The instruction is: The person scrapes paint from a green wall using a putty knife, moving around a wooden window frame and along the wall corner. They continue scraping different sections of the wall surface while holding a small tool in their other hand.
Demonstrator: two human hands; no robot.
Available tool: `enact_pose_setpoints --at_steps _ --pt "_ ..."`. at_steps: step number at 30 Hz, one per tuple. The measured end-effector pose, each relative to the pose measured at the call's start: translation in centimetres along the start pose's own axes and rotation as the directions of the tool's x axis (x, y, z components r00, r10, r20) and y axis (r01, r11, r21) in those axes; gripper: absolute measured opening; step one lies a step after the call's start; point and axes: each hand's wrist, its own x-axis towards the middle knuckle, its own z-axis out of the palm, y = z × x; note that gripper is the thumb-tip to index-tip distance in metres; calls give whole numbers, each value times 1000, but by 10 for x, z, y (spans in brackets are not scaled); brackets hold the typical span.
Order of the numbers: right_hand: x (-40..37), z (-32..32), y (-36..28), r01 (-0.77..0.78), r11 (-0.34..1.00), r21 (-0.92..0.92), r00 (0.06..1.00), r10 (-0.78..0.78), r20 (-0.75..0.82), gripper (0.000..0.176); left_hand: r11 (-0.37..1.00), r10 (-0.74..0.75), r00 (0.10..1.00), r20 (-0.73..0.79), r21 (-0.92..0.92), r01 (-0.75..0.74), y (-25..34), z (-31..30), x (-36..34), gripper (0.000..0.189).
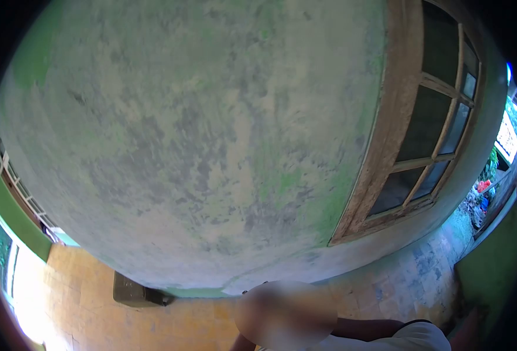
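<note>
At the bottom edge, a blurred oval patch point(286, 315) covers the place where two bare forearms meet. One forearm point(367, 329) reaches in from a pale sleeve point(419, 335) on the right; a bit of the other point(244, 344) shows at the patch's lower left. My left hand and my right hand cannot be made out under the blur, nor can anything they hold or touch. Just beyond the patch stands a worn green and grey wall point(211, 146). Small dark bits show at the patch's upper edge.
A wooden-framed window point(381, 134) with several panes is set in the wall. A dark box-like object point(134, 291) sits on the tiled floor point(88, 275) at the wall's foot. Bright openings lie at both sides, with plants and colourful items at the far right.
</note>
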Motion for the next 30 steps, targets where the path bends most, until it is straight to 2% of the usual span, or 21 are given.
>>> enact_pose_setpoints --at_steps 2,5,7,9,10,11,13,14,15,16,17,18,19,21,22,23,24,27,28,29,30 --pt "-7 -11 3 12 998 -55 999 -10 36 54 999 -30 988 -150 -39 25 8 28 0 5" --pt "-23 -27 1 80 996 -29 996 -79 29 66 992 -121 993 -13 43 122 5 18 5 3" --pt "-28 -39 -3 106 992 -62 994 -106 2 70 989 -119 993 11 88 118 1 16 8 2" --pt "-32 -56 -13 183 967 178 983 -184 -11 67 956 -253 967 4 -151 251 -6 6 13 3" --pt "-33 -70 -21 194 940 282 980 -200 -9 66 944 -262 960 97 -183 276 -2 8 12 4" --pt "-36 -77 -32 324 848 420 945 -315 -92 65 940 -270 957 105 -189 286 -3 12 10 4" --pt "-39 -76 -65 543 734 407 839 -492 -231 59 943 -290 956 54 -153 295 13 47 -9 7" --pt "-33 -72 -75 554 758 345 832 -495 -250 48 939 -278 943 182 -153 307 14 49 -11 4" --pt "-25 -68 -81 564 777 280 823 -502 -265 38 937 -278 943 182 -164 307 15 59 -16 4" --pt "-14 -66 -81 561 781 274 825 -503 -258 38 958 -261 951 166 -78 277 19 72 -23 3" --pt "1 -66 -83 614 733 292 789 -572 -224 25 972 -234 960 155 12 235 25 80 -24 6" --pt "12 -68 -90 665 680 308 743 -642 -186 14 976 -211 929 304 113 184 27 67 -19 17" --pt "11 -70 -110 671 679 296 737 -655 -169 14 981 -188 930 315 104 163 36 76 -24 17" --pt "-2 -80 -167 797 505 331 594 -754 -280 24 960 -43 981 187 280 -11 49 87 -43 15" --pt "-11 -89 -197 855 431 287 510 -800 -318 27 971 -120 967 226 230 67 54 71 -43 17" --pt "-20 -98 -229 904 354 241 421 -836 -352 31 974 -113 967 230 217 63 56 68 -47 17" --pt "-31 -98 -262 931 187 313 307 -866 -395 30 972 -58 979 195 236 10 58 67 -54 16" --pt "-56 -103 -343 975 -36 221 35 -950 -311 35 973 1 994 110 231 -26 67 57 -66 11" --pt "-59 -101 -366 976 -98 192 -36 -952 -303 36 949 71 992 101 299 -99 66 49 -67 10" --pt "-60 -101 -387 976 -114 183 -64 -964 -259 36 915 143 985 98 366 -169 65 40 -67 10" --pt "-58 -101 -406 976 -132 175 -94 -973 -211 36 939 129 990 56 313 -140 62 30 -66 10"
